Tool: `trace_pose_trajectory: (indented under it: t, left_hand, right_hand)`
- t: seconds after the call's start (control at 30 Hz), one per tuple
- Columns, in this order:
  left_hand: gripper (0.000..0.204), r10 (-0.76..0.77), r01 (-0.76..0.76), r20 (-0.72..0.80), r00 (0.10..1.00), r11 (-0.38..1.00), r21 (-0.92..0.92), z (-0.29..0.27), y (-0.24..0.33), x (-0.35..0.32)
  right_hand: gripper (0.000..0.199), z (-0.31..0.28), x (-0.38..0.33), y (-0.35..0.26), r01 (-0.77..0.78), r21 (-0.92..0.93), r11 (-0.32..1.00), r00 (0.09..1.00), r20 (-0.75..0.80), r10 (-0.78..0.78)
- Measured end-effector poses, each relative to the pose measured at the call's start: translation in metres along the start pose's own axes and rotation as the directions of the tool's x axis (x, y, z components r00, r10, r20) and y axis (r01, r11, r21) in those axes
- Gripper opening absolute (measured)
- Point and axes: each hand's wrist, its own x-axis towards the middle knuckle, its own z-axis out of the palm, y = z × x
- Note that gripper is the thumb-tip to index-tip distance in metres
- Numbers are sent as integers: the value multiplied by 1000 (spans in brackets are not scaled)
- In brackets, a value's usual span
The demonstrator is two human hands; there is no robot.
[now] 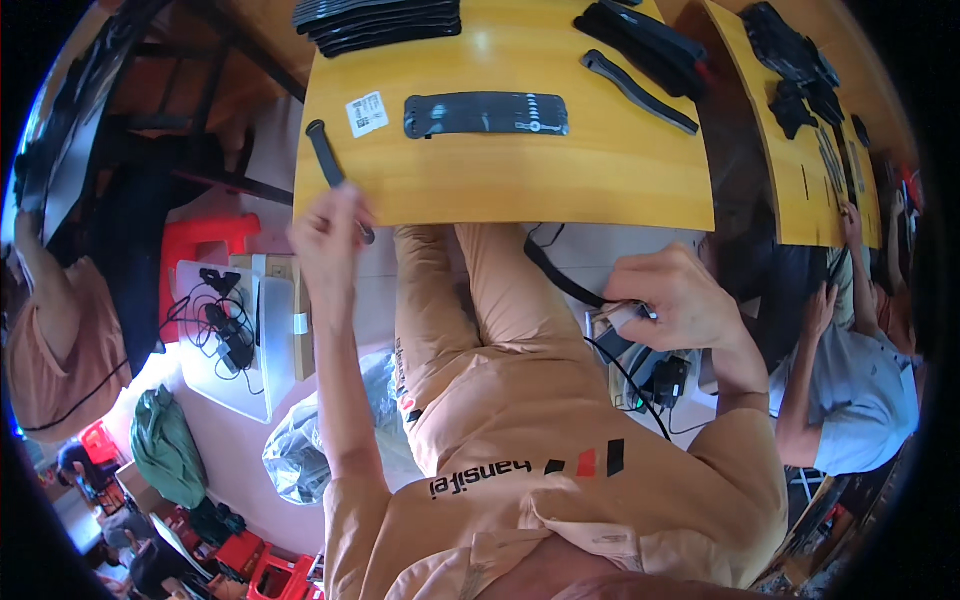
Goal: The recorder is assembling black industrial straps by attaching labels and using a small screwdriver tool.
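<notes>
My left hand point(332, 235), slightly blurred, is closed on a short black strap point(325, 155) at the near left edge of the yellow table. The strap's looped end lies over the tabletop and its other end shows below my fingers. Off the table's near right edge, my right hand point(680, 300) pinches another black strap point(560, 280), which hangs in a curve toward the table edge. A small shiny piece shows at those fingertips; its kind cannot be made out. In front of me lies a flat black band-like panel point(485, 115) with pale markings, beside a white label sheet point(367, 115).
A stack of black panels point(380, 22) sits at the table's far left. Black straps point(640, 95) lie at its right. On my left, a white bin point(225, 345) holds black cables, near a red stool point(205, 240). People work on both sides; another table point(800, 170) stands right.
</notes>
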Motion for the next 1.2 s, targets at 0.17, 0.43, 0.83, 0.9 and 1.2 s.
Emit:
trace_pose_trajectory:
  t: [0.17,0.43,0.83,0.9,1.2]
  left_hand:
    - [40,-216,564,830,514,814,-138,56,9,-83]
    - [32,-252,619,604,756,575,-535,97,-1,-111]
    - [25,-209,342,290,934,760,-553,109,9,-100]
    - [21,-218,327,257,941,777,-538,95,-3,-89]
    - [9,-139,238,199,970,715,-658,55,2,-33]
  right_hand:
    - [18,12,8,-17,215,-294,931,975,3,-224]
    - [20,37,-12,-6,333,-196,923,943,83,-322]
    - [11,76,-8,26,-282,894,350,790,9,613]
    - [6,72,-9,37,-263,903,340,746,-33,665]
    - [5,46,16,51,-330,761,558,736,-163,657]
